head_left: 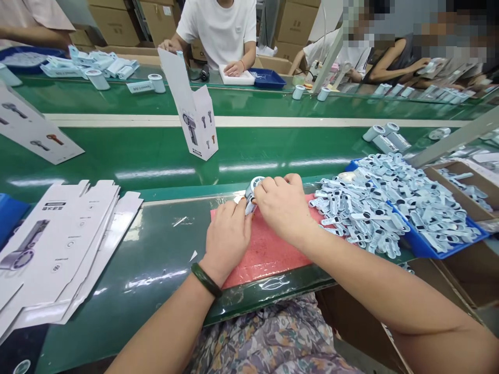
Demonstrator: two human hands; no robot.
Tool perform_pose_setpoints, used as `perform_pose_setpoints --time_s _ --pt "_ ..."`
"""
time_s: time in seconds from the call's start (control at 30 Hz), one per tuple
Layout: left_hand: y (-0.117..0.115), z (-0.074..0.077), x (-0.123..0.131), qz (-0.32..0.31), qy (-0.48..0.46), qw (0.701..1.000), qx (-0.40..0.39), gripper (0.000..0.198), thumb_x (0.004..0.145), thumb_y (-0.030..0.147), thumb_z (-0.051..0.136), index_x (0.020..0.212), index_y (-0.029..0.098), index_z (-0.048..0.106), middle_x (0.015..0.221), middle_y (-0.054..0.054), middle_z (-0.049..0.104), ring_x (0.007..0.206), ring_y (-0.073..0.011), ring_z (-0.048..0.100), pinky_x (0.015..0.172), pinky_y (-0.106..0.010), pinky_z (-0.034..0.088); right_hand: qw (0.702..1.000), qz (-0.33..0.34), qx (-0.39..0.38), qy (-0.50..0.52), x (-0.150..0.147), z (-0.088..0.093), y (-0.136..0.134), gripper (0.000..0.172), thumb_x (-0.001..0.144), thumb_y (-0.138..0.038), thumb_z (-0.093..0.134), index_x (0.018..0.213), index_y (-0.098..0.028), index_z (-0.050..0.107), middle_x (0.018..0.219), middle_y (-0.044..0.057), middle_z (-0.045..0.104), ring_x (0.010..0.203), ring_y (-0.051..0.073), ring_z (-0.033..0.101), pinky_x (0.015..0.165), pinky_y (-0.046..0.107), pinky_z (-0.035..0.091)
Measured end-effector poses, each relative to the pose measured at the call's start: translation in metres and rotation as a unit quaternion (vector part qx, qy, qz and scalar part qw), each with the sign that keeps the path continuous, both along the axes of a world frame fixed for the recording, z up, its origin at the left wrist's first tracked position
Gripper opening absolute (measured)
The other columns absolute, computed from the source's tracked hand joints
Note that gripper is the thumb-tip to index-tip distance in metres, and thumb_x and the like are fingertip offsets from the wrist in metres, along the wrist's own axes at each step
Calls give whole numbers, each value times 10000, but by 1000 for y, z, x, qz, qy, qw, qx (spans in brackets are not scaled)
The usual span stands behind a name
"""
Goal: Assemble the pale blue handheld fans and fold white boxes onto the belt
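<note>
Both hands grip one small fan [253, 193] over the red mat [265, 254], the left hand [228, 236] pinching its handle to steady it, the right hand [283, 205] clasped round its head; the blue bin [419, 244] of fans sits just right, within reach.

You're seated on a factory packing line: a long green conveyor belt [156, 150], flat cartons [58, 244], a blue bin [429, 244] of small fans, stacked cardboard boxes [113, 21], and co-workers opposite.

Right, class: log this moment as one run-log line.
left hand: grips small fan | right hand: on fan | under: pink mat | right: blue bin
</note>
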State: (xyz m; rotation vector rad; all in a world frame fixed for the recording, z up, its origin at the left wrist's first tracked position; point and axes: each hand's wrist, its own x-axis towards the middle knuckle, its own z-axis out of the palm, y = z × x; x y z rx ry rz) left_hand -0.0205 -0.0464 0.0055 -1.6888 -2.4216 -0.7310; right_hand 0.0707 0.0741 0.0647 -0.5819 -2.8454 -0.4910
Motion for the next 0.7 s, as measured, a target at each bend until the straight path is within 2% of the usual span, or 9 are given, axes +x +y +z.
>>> perform_pose_setpoints --time_s 0.07,0.13,0.2,0.27,0.3,0.37,0.43,0.6,0.7 --pt "-1 0 0 -2 -4 1000 7 337 1028 267 474 1318 119 561 1060 -102 616 1008 -291 560 880 -415 486 999 -20 -18 35 3 1 8 185 1001 -300 582 888 -163 635 894 84 661 827 250 585 767 398 259" --pt "-1 1 0 -4 -13 1000 11 335 1020 257 490 1322 129 561 1062 -97 612 1006 -289 558 880 -408 486 992 -34 -69 96 10 3 18 265 980 -405 634 852 -174 627 895 63 667 840 234 598 760 373 274" --pt "-1 1 0 -2 -25 1000 7 332 1016 251 495 1320 137 565 1054 -92 608 1004 -291 556 872 -406 485 979 -34 -131 155 20 4 25 237 992 -386 623 868 -185 634 910 35 676 858 212 612 756 347 292" --pt "-1 2 0 4 -35 999 -3 332 1017 253 488 1322 147 566 1044 -89 606 1004 -294 556 859 -405 485 971 -19 -158 177 29 2 26 130 1022 -293 566 999 -211 664 948 24 680 876 203 616 752 334 303" --pt "0 3 -1 7 -37 999 -6 333 1018 255 482 1323 151 565 1044 -90 606 1007 -296 557 858 -405 484 973 -5 -156 167 32 0 23 148 1029 -245 533 1094 -228 664 968 29 678 877 206 613 748 336 303" --pt "0 4 -1 8 -44 999 -9 337 1025 255 454 1328 159 563 1056 -94 609 1019 -295 561 874 -405 481 981 24 -146 126 38 -8 14 272 1021 -173 492 1241 -248 633 982 45 668 876 217 601 737 345 296" --pt "-2 5 -1 2 -57 998 -9 352 1027 276 437 1339 165 555 1089 -102 614 1055 -298 562 911 -413 477 983 42 -149 98 45 -19 0 321 1012 -150 478 1292 -236 609 987 59 658 883 224 587 731 353 293" --pt "-2 9 -15 2 -62 997 -50 469 947 407 478 1326 143 563 1171 -147 617 1105 -345 569 958 -470 469 972 68 -190 117 82 -47 -24 245 1016 -203 457 1193 -233 624 914 46 608 833 217 527 729 364 302" --pt "17 19 -36 -4 -155 984 -88 450 871 480 459 1167 197 646 1131 -109 667 1049 -321 621 914 -441 482 966 83 -197 143 103 -70 -26 202 979 -224 504 1139 -248 625 898 31 588 798 208 496 704 360 307"
